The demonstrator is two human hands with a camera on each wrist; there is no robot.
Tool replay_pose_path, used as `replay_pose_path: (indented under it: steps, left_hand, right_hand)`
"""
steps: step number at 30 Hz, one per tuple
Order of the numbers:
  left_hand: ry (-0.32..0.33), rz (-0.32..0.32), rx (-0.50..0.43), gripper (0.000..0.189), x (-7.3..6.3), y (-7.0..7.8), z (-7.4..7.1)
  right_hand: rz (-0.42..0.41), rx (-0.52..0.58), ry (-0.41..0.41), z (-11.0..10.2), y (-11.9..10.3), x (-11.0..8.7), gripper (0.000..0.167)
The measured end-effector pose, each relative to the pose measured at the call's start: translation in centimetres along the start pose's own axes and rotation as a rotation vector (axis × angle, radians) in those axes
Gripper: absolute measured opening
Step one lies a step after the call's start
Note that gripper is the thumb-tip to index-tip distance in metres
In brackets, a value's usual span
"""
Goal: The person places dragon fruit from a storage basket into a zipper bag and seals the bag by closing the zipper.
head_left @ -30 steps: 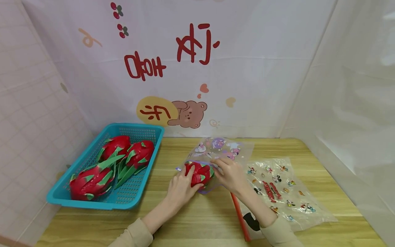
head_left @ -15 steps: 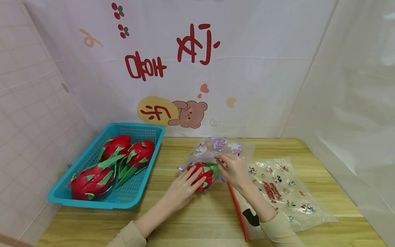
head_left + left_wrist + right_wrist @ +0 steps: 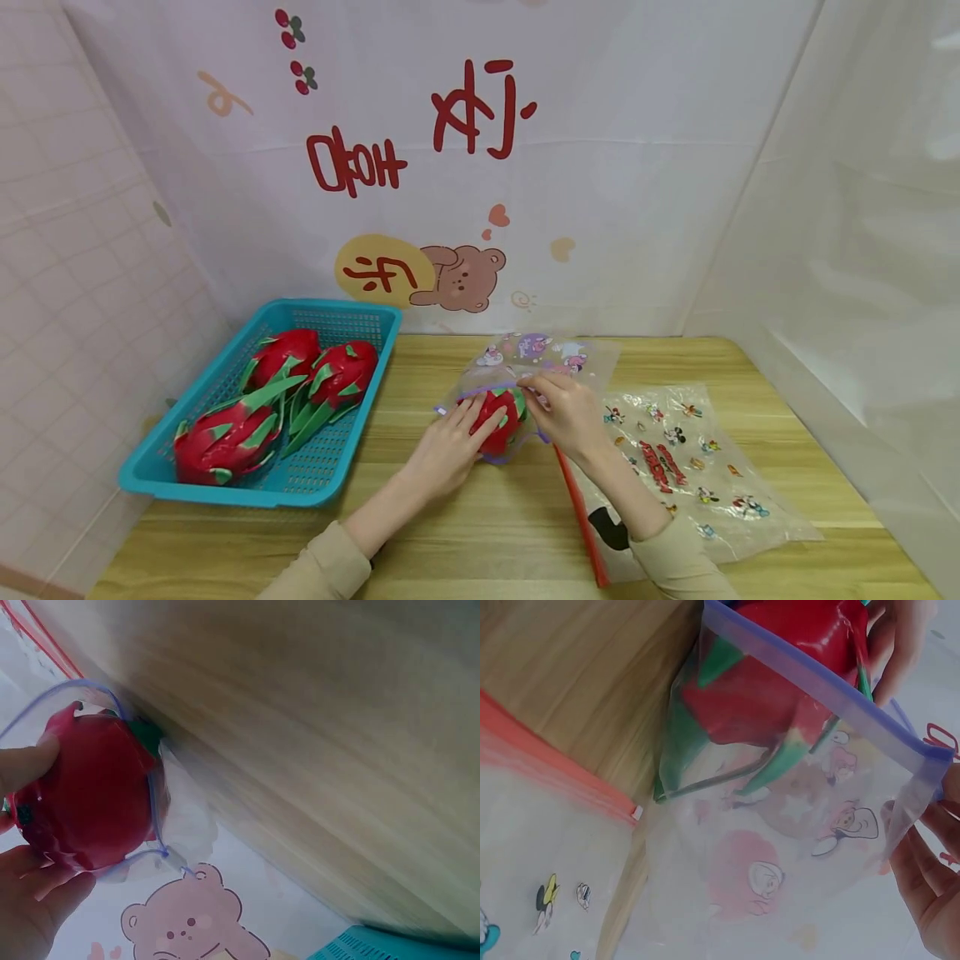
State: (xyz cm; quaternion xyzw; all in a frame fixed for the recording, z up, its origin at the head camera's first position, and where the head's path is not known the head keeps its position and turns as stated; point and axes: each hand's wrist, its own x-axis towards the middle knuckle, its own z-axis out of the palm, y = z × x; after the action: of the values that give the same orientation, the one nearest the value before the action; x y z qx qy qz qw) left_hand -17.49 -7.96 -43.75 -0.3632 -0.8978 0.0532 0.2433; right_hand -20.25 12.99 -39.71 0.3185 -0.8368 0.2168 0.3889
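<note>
My left hand (image 3: 448,442) grips a red dragon fruit (image 3: 501,421) with green leaf tips. In the left wrist view its thumb and fingers spread round the smooth end of the dragon fruit (image 3: 97,787). The leafy end lies inside a clear zip bag (image 3: 750,877) with a purple zip edge and cartoon prints; the rounded end sticks out of its mouth. At the bag's right side, my right hand (image 3: 566,417) pinches the purple edge between thumb and fingers, holding the mouth up around the fruit.
A blue basket (image 3: 315,500) with three dragon fruits stands on the left of the wooden table. To the right lies a flat clear bag (image 3: 720,467) with a red zip strip, partly under the right forearm. A printed cloth wall (image 3: 630,250) rises behind.
The left hand has moved slightly right and away with the dragon fruit, farther into the bag's mouth. The right hand has shifted up a little, raising the purple edge over the fruit.
</note>
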Motion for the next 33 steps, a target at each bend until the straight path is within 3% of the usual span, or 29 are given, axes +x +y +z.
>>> replay_pose_path:
  steps: [4, 13, 18, 25, 33]
  left_hand:
    - [-0.01, -0.047, -0.013, 0.072, 0.3, 0.0, 0.1]
    - [0.019, -0.081, -0.009, 0.07, 0.6, -0.1, 0.2]
    - [0.027, -0.116, -0.068, 0.067, 1.0, -0.4, 0.2]
    - [-0.007, -0.135, -0.183, 0.066, 1.3, -0.7, -0.9]
    - [-0.005, -0.146, -0.327, 0.066, 1.3, -0.7, -1.9]
  right_hand:
    - [0.0, -0.006, -0.014, -0.1, 0.0, -0.3, 0.014]
    - [0.001, -0.017, -0.066, -0.6, -0.5, -0.6, 0.015]
    - [0.023, -0.016, -0.071, -0.5, -0.5, -0.2, 0.013]
    - [0.031, -0.024, -0.076, -0.1, 0.0, -0.1, 0.012]
    - [-0.024, -0.086, -0.061, 0.3, 0.8, -0.5, 0.015]
